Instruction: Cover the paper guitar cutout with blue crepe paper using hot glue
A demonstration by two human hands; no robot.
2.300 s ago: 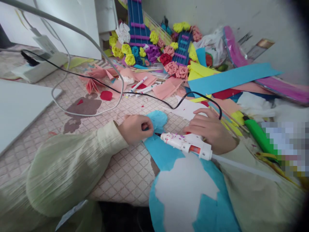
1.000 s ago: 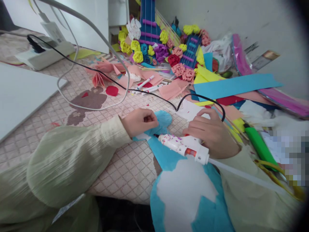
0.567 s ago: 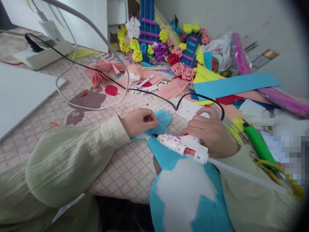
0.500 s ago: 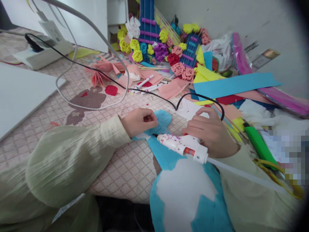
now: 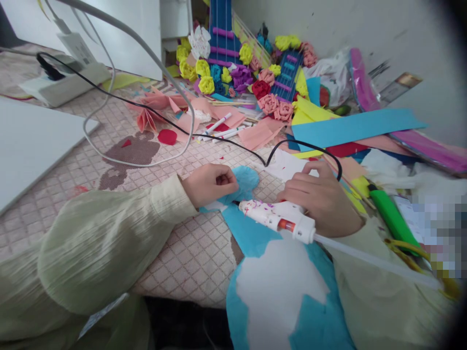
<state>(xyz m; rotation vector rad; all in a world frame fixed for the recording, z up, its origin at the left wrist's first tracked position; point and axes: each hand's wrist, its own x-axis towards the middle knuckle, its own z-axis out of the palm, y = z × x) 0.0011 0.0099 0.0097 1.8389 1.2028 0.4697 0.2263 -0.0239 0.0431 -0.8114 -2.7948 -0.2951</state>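
My left hand is closed in a pinch on the rounded end of a light blue crepe paper strip, which runs down toward me to a wide blue and white piece on my lap. My right hand is wrapped round a white hot glue gun. The gun's dark nozzle points left at the paper just below my left fingers. A clear glue stick sticks out of its back, and its black cord loops away across the quilted mat.
Paper roses, blue ladder-like frames, coloured paper sheets and marker pens are piled at the back. A white power strip and grey cable lie left. A green cutter lies right.
Almost nothing has moved. My left hand shifted a little up the blue paper between the oldest frame and now, and the view has drifted slightly.
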